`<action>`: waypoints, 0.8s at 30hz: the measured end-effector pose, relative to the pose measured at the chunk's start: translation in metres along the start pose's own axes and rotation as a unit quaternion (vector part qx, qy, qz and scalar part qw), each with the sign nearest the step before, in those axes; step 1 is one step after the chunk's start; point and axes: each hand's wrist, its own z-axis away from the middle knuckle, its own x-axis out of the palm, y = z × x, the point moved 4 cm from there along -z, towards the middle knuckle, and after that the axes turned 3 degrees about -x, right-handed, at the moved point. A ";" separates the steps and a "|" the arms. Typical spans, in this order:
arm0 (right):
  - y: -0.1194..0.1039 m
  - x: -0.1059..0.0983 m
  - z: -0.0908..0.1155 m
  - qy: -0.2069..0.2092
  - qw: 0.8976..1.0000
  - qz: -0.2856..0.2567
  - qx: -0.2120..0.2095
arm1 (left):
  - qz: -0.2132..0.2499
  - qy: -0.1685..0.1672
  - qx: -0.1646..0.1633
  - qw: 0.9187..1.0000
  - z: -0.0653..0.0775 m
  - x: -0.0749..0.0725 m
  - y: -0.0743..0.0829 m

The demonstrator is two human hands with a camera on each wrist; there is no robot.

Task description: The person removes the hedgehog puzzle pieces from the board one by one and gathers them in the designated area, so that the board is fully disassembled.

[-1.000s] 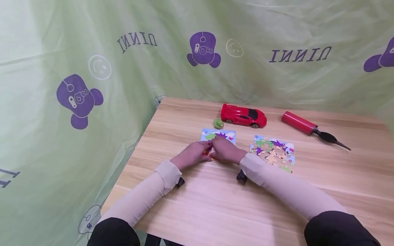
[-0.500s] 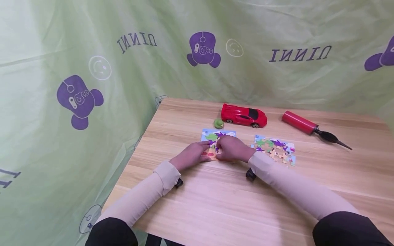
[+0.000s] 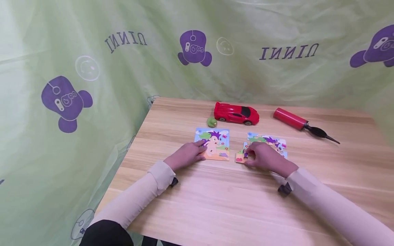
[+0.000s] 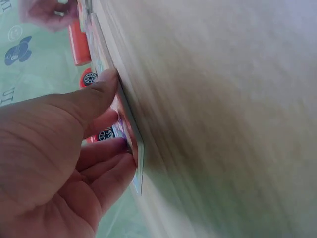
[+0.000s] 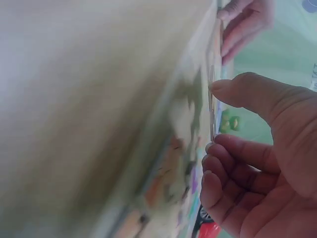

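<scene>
My left hand [image 3: 186, 155] holds the lower left corner of a square puzzle board [image 3: 212, 153] showing a purple-haired cartoon animal. In the left wrist view, the thumb [image 4: 106, 82] lies at the board's near edge and the other fingers touch it further along. My right hand [image 3: 266, 158] pinches a flat jigsaw piece [image 3: 239, 158], orange with a red spot, between thumb and index finger. This piece is at the lower left of a second, loosely joined jigsaw [image 3: 267, 139], which the hand partly covers. Only the thin edge of the piece shows in the right wrist view.
A red toy car [image 3: 236, 114] stands behind the board, with a small green toy [image 3: 211, 122] beside it. Back right lies a red hand pump [image 3: 290, 119] with a black nozzle. A green printed curtain [image 3: 172, 82] hangs behind the wooden table [image 3: 197, 205].
My right hand has moved right, from the puzzle board to the loose jigsaw, carrying a piece. The left hand stays at the board's corner. The head view has shifted slightly.
</scene>
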 end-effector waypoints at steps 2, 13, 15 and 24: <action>0.003 0.001 0.007 -0.009 1.000 0.003 0.003 | -0.005 -0.003 -0.003 1.000 0.001 0.001 -0.001; 0.009 -0.005 0.021 0.006 0.998 0.060 0.015 | -0.018 -0.011 0.001 1.000 -0.002 0.001 0.003; 0.008 -0.010 0.022 0.017 0.998 0.063 0.013 | -0.018 -0.005 0.003 1.000 -0.003 0.000 0.004; 0.005 -0.033 0.029 0.098 0.994 0.018 -0.054 | -0.094 -0.004 0.010 0.996 -0.002 0.003 0.012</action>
